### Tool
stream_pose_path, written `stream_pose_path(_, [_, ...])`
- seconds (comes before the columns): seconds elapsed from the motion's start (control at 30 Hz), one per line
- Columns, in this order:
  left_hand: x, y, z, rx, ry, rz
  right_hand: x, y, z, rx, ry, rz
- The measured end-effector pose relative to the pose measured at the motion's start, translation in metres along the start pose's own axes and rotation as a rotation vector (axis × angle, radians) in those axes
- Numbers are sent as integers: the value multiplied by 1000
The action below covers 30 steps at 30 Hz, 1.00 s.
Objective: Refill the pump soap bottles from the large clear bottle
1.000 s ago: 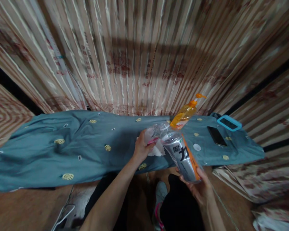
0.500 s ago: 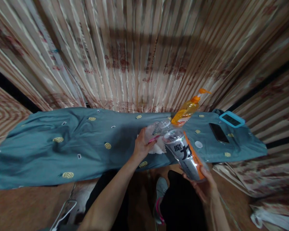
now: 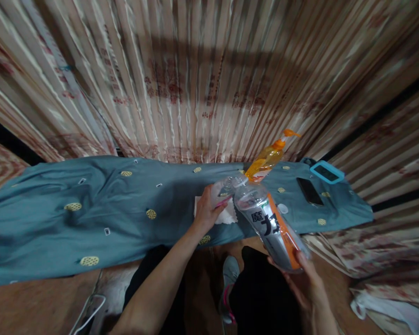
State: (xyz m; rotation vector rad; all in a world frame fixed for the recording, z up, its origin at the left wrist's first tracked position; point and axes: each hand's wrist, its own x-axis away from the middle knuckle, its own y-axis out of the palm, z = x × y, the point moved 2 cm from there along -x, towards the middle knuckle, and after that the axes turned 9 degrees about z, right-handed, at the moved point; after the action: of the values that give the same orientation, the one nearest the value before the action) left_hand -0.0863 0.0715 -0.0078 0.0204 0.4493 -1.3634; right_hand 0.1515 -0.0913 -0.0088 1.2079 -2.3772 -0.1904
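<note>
My right hand [image 3: 305,281] grips the base of a clear plastic bottle [image 3: 270,228] with a grey and orange label, tilted so its open neck points away toward the table. My left hand [image 3: 206,210] holds a small clear cup [image 3: 220,194] with a pink edge against the bottle's mouth, above a white tissue [image 3: 226,215] lying on the blue-green cloth [image 3: 91,209]. A white bottle cap [image 3: 283,208] rests on the cloth just right of the bottle.
An orange pump bottle [image 3: 267,158] stands behind the clear bottle. A black phone [image 3: 309,191] and a blue-framed device [image 3: 326,172] lie at the cloth's right end. Striped curtains [image 3: 195,79] hang behind. My legs and a shoe [image 3: 230,274] are below; a white cable [image 3: 87,311] lies lower left.
My right hand has drawn the bottle's base lower and to the right, tilting the bottle more steeply. The left hand keeps the cup at the bottle's mouth.
</note>
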Motion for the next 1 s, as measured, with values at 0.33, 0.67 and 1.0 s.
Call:
stream_pose_path(0.33, [-5,2,6,-1,-16,-60,35,-37,6,45,8,38])
stream_pose_path(0.67, [-5,0,10,-54,-61,-48,63,-11,-6,105,-4,74])
stream_pose_path(1.0, [-5,-2,11,-48,-93,-51,69,-13,0,123,-77,169])
